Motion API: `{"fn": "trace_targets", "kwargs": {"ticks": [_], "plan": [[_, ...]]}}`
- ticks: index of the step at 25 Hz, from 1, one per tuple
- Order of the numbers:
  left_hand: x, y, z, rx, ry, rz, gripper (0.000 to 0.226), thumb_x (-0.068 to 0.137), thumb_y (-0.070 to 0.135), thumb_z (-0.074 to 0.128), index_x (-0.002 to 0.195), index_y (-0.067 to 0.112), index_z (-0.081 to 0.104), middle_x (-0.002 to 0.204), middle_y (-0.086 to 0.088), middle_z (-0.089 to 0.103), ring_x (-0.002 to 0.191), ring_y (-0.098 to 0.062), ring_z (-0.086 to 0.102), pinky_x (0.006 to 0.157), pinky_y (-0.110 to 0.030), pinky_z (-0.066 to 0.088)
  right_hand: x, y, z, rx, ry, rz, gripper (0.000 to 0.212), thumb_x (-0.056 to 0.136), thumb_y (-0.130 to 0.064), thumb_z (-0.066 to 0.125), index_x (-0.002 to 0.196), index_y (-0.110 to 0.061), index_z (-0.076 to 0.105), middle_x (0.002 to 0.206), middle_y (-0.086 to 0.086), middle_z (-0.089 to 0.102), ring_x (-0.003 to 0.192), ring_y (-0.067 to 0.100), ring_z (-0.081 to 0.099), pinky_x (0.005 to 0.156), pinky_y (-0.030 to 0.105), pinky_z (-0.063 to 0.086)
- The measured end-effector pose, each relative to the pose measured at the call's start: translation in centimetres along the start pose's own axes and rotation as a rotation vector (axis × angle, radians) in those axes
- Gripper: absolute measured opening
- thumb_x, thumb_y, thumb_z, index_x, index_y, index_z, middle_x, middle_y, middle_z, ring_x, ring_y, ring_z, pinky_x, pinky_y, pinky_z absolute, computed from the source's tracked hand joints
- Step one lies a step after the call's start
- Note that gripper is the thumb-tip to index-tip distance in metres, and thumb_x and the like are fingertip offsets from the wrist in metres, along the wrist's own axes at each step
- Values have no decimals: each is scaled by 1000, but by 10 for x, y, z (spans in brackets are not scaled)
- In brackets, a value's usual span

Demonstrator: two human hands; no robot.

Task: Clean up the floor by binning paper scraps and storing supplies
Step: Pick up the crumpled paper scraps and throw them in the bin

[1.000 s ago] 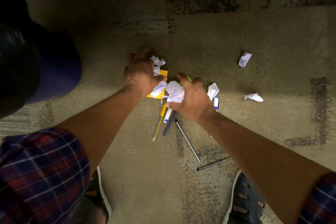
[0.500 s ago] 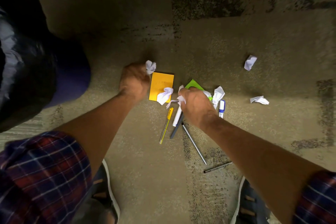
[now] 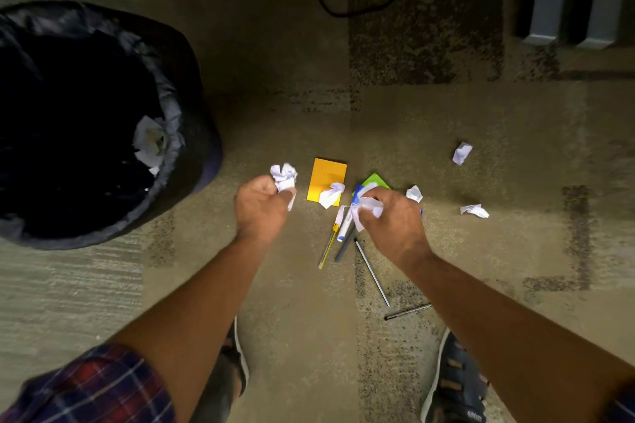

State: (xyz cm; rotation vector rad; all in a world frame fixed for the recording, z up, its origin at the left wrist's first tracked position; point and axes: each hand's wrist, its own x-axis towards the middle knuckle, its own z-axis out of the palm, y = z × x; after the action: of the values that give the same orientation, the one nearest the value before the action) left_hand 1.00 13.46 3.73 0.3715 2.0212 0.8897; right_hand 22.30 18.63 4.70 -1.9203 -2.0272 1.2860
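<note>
At left of the frame stands a black-lined bin (one scrap inside). Mid-frame, the left hand grips a crumpled scrap; the right hand clutches another above pens. No writing is legible.

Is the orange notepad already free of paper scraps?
No. One crumpled paper scrap lies on the lower right corner of the orange notepad, untouched by either hand.

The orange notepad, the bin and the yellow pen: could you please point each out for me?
orange notepad (image 3: 326,175), head view, on its bare upper cover.
bin (image 3: 171,134), head view, on the liner at its right rim.
yellow pen (image 3: 328,247), head view, on its barrel.
</note>
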Motion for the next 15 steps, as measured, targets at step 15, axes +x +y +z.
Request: {"fn": "trace_targets", "kwargs": {"ticks": [15], "plan": [[-72, 101, -185, -519, -74, -72, 18, 92, 3, 74, 85, 12, 60, 82, -5, 70, 78, -18, 69, 68, -35, 58, -52, -265, 9, 497, -10, -42, 16, 80, -18, 71, 84, -32, 78, 82, -20, 77, 74, 0, 69, 69, 22, 55]]}}
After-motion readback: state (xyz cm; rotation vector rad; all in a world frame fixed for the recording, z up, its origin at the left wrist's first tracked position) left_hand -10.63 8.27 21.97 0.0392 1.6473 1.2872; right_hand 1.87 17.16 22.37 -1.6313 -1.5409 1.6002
